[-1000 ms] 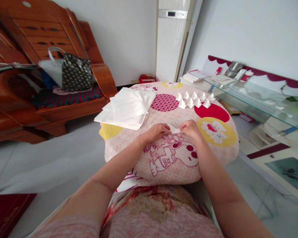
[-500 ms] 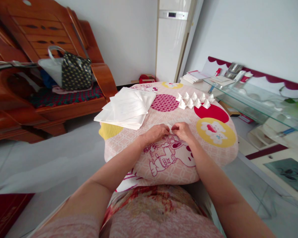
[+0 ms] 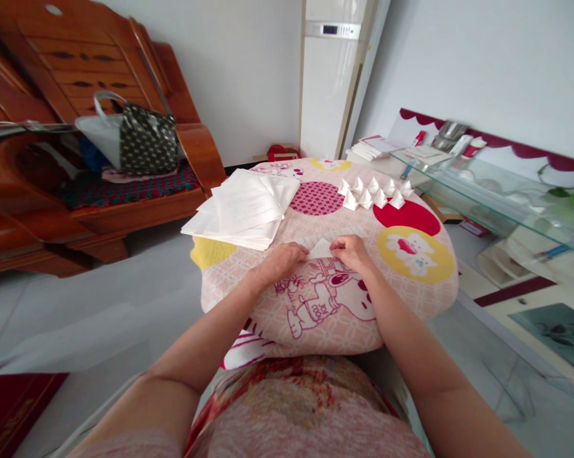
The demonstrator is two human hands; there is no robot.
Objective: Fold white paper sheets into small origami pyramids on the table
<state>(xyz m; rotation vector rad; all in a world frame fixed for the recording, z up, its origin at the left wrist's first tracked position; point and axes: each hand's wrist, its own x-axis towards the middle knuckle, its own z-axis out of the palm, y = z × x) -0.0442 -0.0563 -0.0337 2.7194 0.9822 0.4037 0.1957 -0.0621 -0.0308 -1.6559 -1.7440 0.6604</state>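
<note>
A small folded piece of white paper (image 3: pixel 321 249), roughly triangular, lies on the cloth-covered table between my hands. My left hand (image 3: pixel 289 259) pinches its left corner, fingers pressed together. At its right corner my right hand (image 3: pixel 351 250) grips the edge between thumb and fingers. Beyond them stand several small folded white paper shapes (image 3: pixel 365 199) with pointed tops, set in two rows. To the left lies a loose stack of white paper sheets (image 3: pixel 249 207), the top ones fanned askew.
The round table wears a pink patterned cloth (image 3: pixel 268 318). On the right is a glass-topped cabinet (image 3: pixel 506 197) with cups and papers. A wooden sofa (image 3: pixel 198 152) holding a dotted bag (image 3: pixel 146 140) stands left. A white upright unit (image 3: pixel 329 83) is at the back.
My left hand has moved left, away from my right hand, and the folded white paper now shows between them. My right hand stays almost in place.
</note>
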